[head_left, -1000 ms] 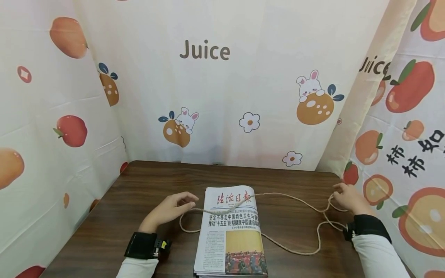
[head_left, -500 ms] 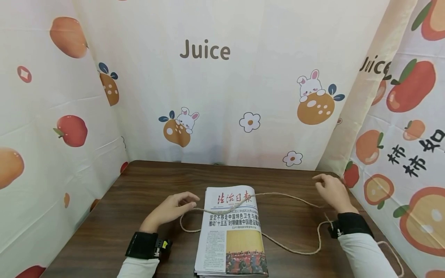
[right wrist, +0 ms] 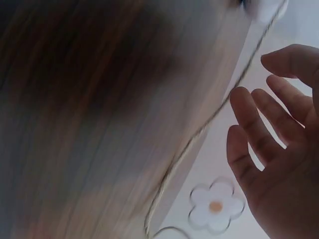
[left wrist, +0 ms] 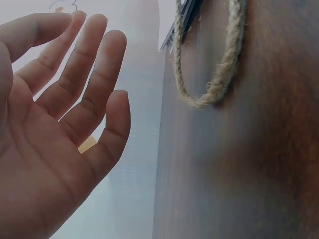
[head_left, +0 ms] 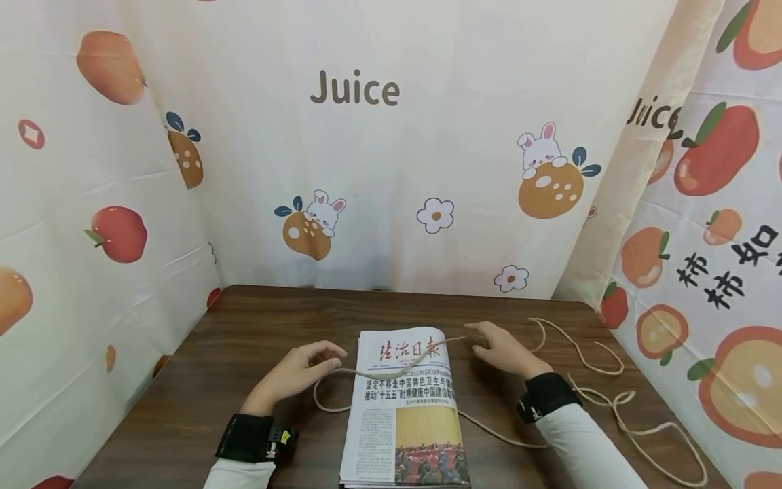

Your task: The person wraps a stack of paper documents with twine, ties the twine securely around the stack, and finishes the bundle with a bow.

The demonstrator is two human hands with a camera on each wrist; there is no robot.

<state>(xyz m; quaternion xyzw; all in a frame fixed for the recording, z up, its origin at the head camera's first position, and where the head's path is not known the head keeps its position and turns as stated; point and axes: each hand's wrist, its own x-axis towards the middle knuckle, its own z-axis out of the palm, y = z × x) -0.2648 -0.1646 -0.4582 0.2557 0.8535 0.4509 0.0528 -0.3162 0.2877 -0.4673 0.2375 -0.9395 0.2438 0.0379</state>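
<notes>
A folded stack of newspapers [head_left: 373, 435] lies on the table, and a thin twine rope [head_left: 501, 439] crosses its top and runs out to both sides. Left of the stack is my left hand [head_left: 292, 377], fingers loosely bent; in the left wrist view the rope's bend [left wrist: 227, 69] appears apart from the fingers, with nothing in the palm. My right hand [head_left: 504, 350] hovers at the stack's upper right, close to the rope. The right wrist view shows its relaxed fingers [right wrist: 247, 117] beside the rope, holding nothing; whether a fingertip touches it I cannot tell.
The rope's loose length lies in loops [head_left: 623, 401] on the right side of the dark wooden table [head_left: 183, 407]. Printed fabric curtains [head_left: 379, 170] with fruit and rabbit pictures enclose the back and both sides.
My right hand has let go of the rope on the far right and moved left toward the newspapers. The rope's loose end now lies spread at the right. My left hand is nearly still.
</notes>
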